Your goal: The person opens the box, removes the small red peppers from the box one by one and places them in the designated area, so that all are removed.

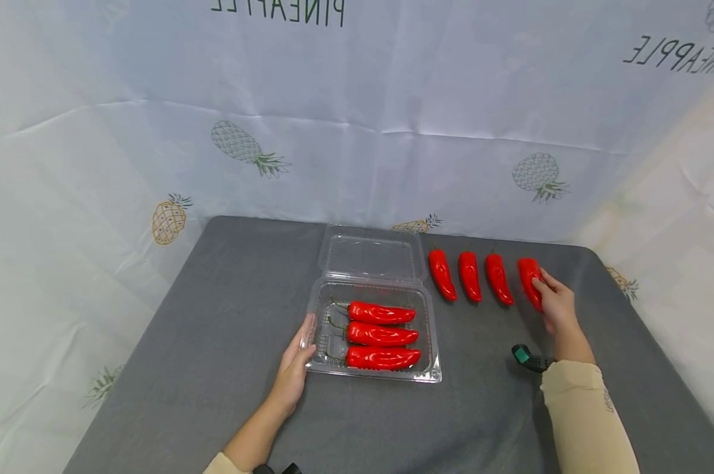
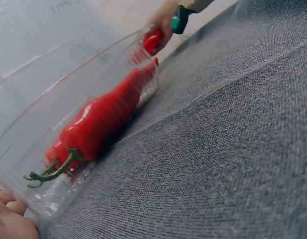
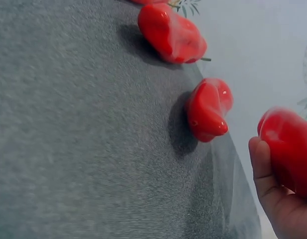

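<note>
My right hand grips a red pepper by its side, at the right end of a row. In the right wrist view the thumb and fingers wrap round that pepper, which is held above the grey table. At the container's left wall my left hand holds the clear plastic box, thumb over the rim. Three red peppers lie crosswise in the box, the nearest pepper by its front wall, green stems to the left. The hinged lid lies folded back, away from me.
Left of my right hand, three more peppers stand in a row on the table: a left pepper, a middle pepper and a right pepper. A pineapple-print cloth hangs behind the grey table. A dark band sits at my right wrist.
</note>
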`<move>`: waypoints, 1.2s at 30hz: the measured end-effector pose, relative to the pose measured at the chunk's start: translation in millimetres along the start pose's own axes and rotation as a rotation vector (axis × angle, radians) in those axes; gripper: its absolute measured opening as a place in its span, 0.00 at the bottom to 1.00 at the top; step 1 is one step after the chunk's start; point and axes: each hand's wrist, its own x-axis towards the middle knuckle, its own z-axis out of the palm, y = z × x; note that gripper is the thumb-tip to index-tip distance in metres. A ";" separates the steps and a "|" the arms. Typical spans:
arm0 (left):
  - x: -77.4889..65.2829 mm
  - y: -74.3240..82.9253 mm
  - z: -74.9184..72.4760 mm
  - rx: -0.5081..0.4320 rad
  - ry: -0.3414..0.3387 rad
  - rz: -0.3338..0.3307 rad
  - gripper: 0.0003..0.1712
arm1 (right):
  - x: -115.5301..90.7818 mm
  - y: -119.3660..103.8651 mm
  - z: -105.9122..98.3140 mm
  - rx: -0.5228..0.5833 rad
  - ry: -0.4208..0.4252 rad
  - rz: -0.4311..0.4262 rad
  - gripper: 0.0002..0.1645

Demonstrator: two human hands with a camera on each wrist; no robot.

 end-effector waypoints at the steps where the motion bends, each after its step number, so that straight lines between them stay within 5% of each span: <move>1: 0.1 0.0 0.1 0.000 0.000 -0.002 0.31 | 1.3 -0.5 -0.4 -0.004 0.014 0.003 0.38; 14: 1.0 -1.5 0.8 -0.001 -0.007 -0.004 0.31 | 24.6 5.7 -0.5 -0.314 0.122 -0.049 0.35; 36: -0.7 -3.2 -1.7 -0.014 -0.016 0.007 0.31 | 38.0 25.6 8.5 -0.377 0.155 -0.132 0.32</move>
